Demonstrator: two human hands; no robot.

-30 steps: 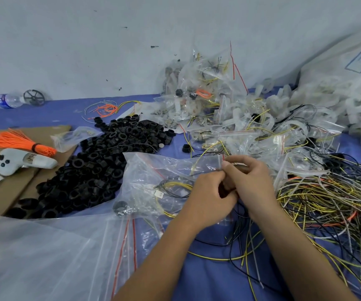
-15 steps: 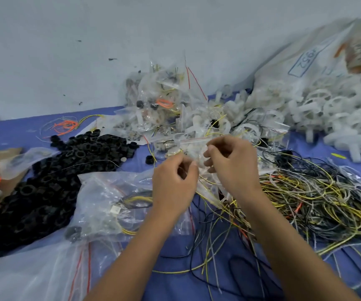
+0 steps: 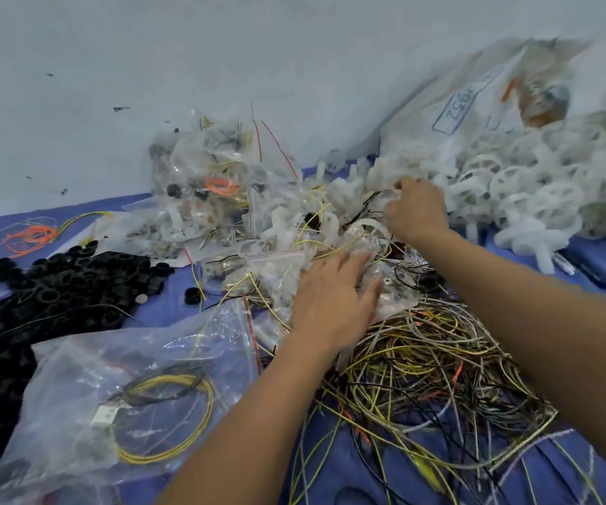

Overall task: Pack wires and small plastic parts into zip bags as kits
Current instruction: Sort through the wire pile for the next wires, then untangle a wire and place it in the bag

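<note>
Step in hand, by my judgement: fetching a white part [image 3: 367,231] for a kit. My right hand [image 3: 416,209] curls into the part pile; whether it grips one, I cannot tell. Left hand [image 3: 330,300] lies flat, fingers spread, on bags [image 3: 276,264] beside the wires [image 3: 421,359]. Next: lift one part free, untangled.

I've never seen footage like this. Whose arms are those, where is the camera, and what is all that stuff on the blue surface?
No machine here: a person wears a camera on the head, looking down at their own bare arms. The left hand lies with fingers spread on a heap of clear zip bags. The right hand curls into a pile of white plastic parts; what it grips is unclear. On the blue cloth lie tangled wires, black plastic rings, and a nearer bag holding a yellow wire coil.
</note>
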